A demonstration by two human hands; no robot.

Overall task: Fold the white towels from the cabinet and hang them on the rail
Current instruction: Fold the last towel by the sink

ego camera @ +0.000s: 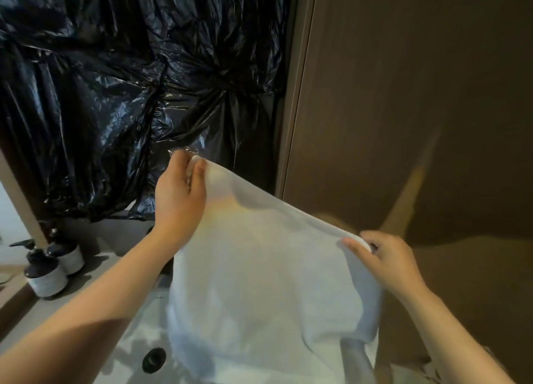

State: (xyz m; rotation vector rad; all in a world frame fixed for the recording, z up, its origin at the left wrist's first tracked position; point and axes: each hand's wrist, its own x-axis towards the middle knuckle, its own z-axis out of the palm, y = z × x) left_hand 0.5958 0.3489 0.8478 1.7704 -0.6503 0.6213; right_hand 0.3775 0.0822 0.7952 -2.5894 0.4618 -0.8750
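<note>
Crumpled black plastic sheeting [115,95] fills the wall ahead of us, with a brown wooden panel [403,95] standing to its right.

We start at the fingertips [198,168] of the left hand [178,193]. They are curled and pinch one upper corner of the white towel [268,282], raised in front of the plastic. The right hand [389,262] sits lower and nearer to us, and its thumb [350,243] and curled fingers pinch the other upper corner. Between the two grips we see the top edge pulled nearly taut, with a slight sag. It slopes from upper left down to lower right.

From that edge the cloth hangs down toward us as a broad sheet, loosely rippled. Its lower part runs out of the bottom of the view, so we cannot tell which way its long axis lies. Both forearms reach in from the lower corners.

Below and behind the towel lies a white basin [135,340] with a dark drain [153,360]. On the counter [95,268] at the left stand two dark pump bottles [46,271] with pale bands, well apart from the towel.
</note>
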